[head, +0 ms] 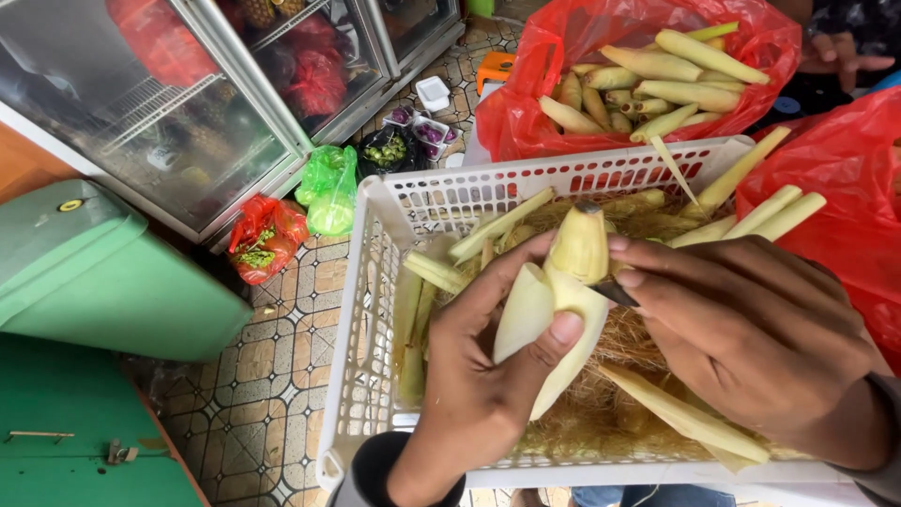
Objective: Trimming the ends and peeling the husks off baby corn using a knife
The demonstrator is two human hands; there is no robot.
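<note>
Husked corn (563, 300) above white crate (375, 282) rim

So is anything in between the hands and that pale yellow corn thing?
Nothing visible: the left hand grips the pale yellow husked baby corn directly, thumb on its peeling leaf. The right hand touches it too, with a small dark blade under its fingers, over the white plastic slotted basket.

Soft, even daylight; glare on the glass fridge doors (188, 113) left of the white crate (375, 310); edges bend slightly.
</note>
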